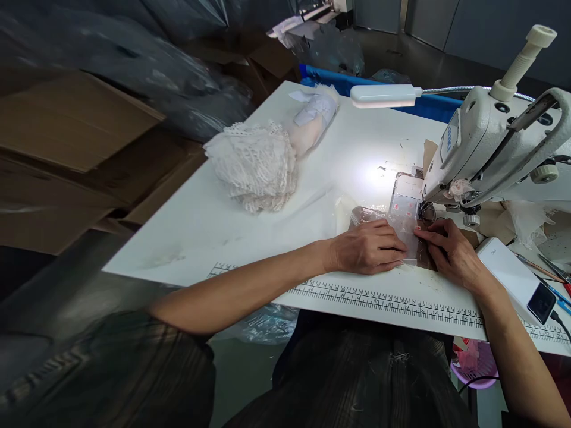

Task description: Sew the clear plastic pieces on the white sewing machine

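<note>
A narrow piece of sheer white fabric [405, 209] with small reddish spots lies on the bed of a white sewing machine [473, 142], beside the needle and presser foot. My left hand [370, 246] rests palm down on the fabric's left side, its fingers lying flat and close together. On the other side, my right hand [452, 252] pinches the fabric's edge between thumb and forefinger, just in front of the presser foot. The fingertips of my left hand are partly hidden. A clear plastic piece [368, 215] lies behind my left hand.
A pile of white lace [254, 163] and a wrapped pale roll [314, 119] lie on the table's left. The lamp [384, 96] hangs above. A white power bank [513, 279] and scissors [553, 267] are at right. A printed ruler [379, 300] runs along the front edge.
</note>
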### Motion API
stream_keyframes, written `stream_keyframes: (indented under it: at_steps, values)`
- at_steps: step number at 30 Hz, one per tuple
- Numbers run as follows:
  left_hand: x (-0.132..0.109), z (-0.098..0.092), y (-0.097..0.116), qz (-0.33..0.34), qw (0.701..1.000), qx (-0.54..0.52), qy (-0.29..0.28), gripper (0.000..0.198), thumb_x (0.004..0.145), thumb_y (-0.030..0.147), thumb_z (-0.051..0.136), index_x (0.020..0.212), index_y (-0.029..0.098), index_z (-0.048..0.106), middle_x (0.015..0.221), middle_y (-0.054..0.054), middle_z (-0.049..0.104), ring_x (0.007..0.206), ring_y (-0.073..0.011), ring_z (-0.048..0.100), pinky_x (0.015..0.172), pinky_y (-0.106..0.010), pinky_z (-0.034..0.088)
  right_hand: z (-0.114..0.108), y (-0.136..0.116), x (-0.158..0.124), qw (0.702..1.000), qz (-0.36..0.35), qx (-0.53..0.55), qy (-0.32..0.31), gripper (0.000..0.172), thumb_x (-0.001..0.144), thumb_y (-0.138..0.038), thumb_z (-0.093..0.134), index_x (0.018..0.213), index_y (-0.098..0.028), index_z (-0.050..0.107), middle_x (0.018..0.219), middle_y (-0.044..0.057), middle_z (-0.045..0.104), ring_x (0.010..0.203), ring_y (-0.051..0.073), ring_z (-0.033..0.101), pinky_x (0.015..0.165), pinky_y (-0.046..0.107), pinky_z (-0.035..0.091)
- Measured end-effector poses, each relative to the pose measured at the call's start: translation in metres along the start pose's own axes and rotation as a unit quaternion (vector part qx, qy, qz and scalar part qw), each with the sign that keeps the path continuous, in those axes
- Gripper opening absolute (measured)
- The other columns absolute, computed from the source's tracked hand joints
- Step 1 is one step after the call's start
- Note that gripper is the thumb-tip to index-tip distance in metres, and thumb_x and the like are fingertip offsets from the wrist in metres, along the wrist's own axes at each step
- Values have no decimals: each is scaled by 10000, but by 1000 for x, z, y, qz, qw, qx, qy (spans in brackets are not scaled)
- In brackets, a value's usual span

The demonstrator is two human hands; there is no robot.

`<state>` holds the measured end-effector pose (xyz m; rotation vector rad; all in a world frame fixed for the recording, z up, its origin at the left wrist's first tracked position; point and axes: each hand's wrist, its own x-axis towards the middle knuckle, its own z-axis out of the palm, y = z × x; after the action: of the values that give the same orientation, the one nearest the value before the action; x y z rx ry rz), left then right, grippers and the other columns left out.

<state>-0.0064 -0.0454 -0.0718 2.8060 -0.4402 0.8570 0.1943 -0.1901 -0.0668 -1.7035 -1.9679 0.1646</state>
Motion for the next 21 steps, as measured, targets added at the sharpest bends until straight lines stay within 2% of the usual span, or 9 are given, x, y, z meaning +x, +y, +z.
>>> stream_keyframes:
  at_steps: [6,12,21]
  values:
    - [-1,0,0,-20,999,-10,-46,212,976,259,524,946,196,724,1027,-52,761,876,-159,674,747,-324,494,-1,1,-1,1000,16,9,1,404,908,-152,437,1221,-244,676,1089,105,597,993,214,629,891,422,582]
    - [0,0,1,-4,1000,11,-17,185,965,229,547,923,181,721,1029,-52,762,875,-158,687,741,-317,509,-7,0,-2,999,37,9,8,420,910,-155,425,1234,-255,673,1081,91,646,976,203,654,886,403,586]
    - [2,0,0,18,1000,12,23,161,953,201,564,907,156,711,1000,-59,766,847,-157,691,717,-300,521,-4,1,-3,999,32,3,0,407,909,-153,440,1229,-226,681,1085,109,632,993,207,655,893,414,588]
